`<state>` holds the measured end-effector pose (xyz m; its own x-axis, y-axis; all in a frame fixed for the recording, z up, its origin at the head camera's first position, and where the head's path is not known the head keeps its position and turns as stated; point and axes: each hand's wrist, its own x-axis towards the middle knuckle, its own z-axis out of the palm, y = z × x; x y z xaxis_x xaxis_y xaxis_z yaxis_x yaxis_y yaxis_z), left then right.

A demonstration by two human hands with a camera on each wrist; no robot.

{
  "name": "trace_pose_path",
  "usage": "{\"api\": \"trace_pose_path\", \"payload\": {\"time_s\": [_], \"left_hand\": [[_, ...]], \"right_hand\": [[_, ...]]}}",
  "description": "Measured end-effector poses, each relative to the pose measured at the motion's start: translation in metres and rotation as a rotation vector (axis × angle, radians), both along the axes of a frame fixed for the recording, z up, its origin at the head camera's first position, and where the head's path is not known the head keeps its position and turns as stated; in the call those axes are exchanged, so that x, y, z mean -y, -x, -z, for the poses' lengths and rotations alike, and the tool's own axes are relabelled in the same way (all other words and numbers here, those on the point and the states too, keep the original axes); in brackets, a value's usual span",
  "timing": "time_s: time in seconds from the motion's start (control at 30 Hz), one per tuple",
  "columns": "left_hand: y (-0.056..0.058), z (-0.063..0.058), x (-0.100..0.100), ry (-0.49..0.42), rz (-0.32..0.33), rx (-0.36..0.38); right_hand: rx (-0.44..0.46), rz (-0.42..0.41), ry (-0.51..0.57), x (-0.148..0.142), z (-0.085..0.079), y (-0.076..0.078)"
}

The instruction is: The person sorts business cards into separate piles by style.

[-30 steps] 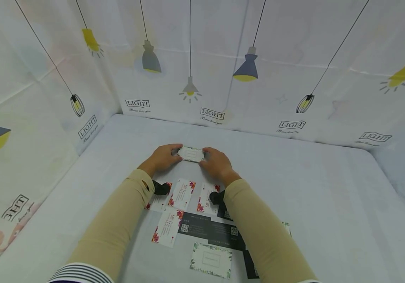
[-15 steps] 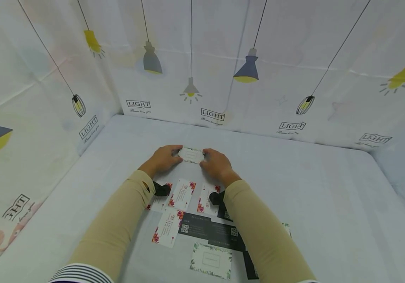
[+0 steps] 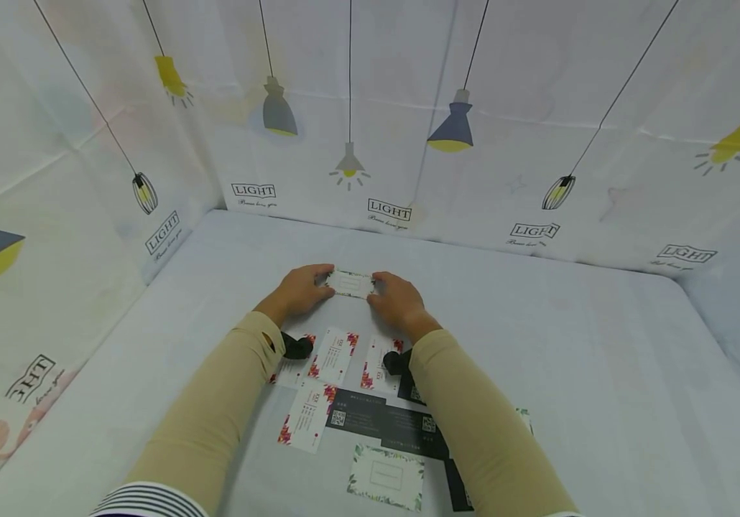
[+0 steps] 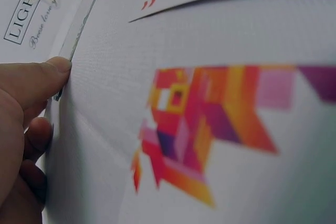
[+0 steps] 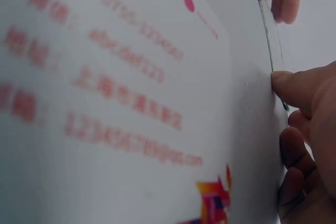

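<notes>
A small stack of white business cards point(image 3: 351, 283) with a green leaf border is on the white table, beyond the loose cards. My left hand point(image 3: 301, 289) holds its left end between thumb and fingers. From the other side, my right hand point(image 3: 399, 299) grips the right end the same way. The left wrist view shows the left thumb pressed on the near edge of the stack point(image 4: 82, 27), which is seen nearly edge-on. In the right wrist view the right hand point(image 5: 315, 98) has its thumb on that edge, with other fingers curled below.
Nearer me lie several white cards with red-orange patterns point(image 3: 333, 355), dark cards with QR codes point(image 3: 355, 413) overlapping in a row, and a leaf-bordered card point(image 3: 386, 477). My right sleeve point(image 3: 486, 424) covers some. A printed cloth wall point(image 3: 318, 172) bounds the table's back.
Both hands keep their grip on the card stack and stay almost still. The whole head view shifts very slightly.
</notes>
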<state>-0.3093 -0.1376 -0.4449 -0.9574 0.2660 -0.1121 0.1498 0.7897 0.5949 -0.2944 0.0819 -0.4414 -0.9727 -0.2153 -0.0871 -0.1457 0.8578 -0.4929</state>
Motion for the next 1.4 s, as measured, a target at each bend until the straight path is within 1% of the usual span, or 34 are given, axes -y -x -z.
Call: {"api": "trace_pose_path", "payload": {"time_s": [0.4, 0.63, 0.83, 0.97, 1.07, 1.13, 1.23, 1.4], "left_hand": [[0.002, 0.002, -0.001, 0.02, 0.008, -0.016], [0.002, 0.0, -0.004, 0.018, 0.002, -0.015], [0.001, 0.003, -0.001, -0.009, -0.008, -0.022], [-0.002, 0.004, 0.003, -0.053, -0.044, -0.02], [-0.005, 0.001, 0.002, -0.094, -0.051, -0.023], [-0.008, -0.003, -0.001, -0.128, -0.035, -0.037], [-0.013, -0.011, -0.01, -0.181, 0.013, -0.063], [-0.024, -0.022, -0.029, -0.239, 0.124, -0.097]], "right_hand": [[0.014, -0.007, -0.002, 0.0, -0.002, -0.002], [0.007, -0.003, 0.005, -0.003, -0.004, -0.001], [0.028, 0.007, 0.061, -0.007, -0.007, -0.004], [0.056, -0.02, 0.092, -0.011, -0.015, -0.008], [0.069, -0.029, 0.106, -0.019, -0.024, -0.013], [0.066, -0.03, 0.112, -0.027, -0.029, -0.017], [0.041, -0.033, 0.119, -0.041, -0.036, -0.024], [-0.015, -0.033, 0.121, -0.069, -0.039, -0.043]]}}
